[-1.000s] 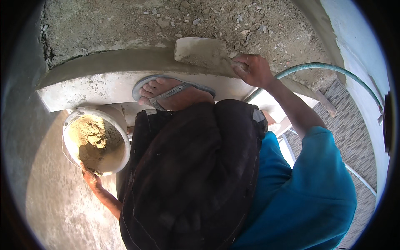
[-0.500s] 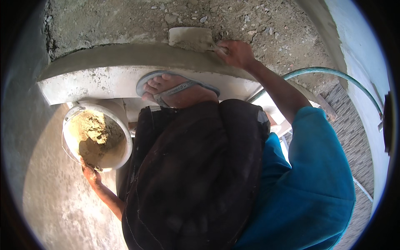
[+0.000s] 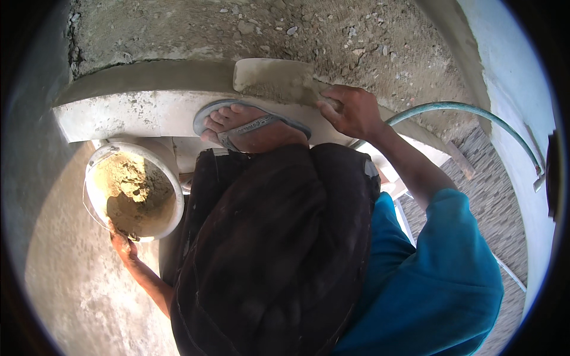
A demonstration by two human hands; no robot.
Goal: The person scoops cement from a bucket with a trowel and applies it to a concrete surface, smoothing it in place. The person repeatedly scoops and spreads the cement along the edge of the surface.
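Observation:
In my right hand is a trowel, gripped by its handle. Its mortar-smeared blade lies over the edge of a ledge, above my sandalled foot. A band of smooth grey mortar runs along the ledge to the left of the blade. My left hand is closed on the near rim of a white bucket; the fingers are partly hidden behind it. Inside the bucket lies wet mortar, lit yellow by the sun on one side.
Rough ground with loose stones spreads beyond the ledge. A green hose arches on the right, near a pale wall. Below it a small wooden piece lies by patterned flooring.
My right hand and the trowel have moved nearer to me and slightly right, from the mortar band's far side toward the ledge's front edge. My left hand stays on the bucket.

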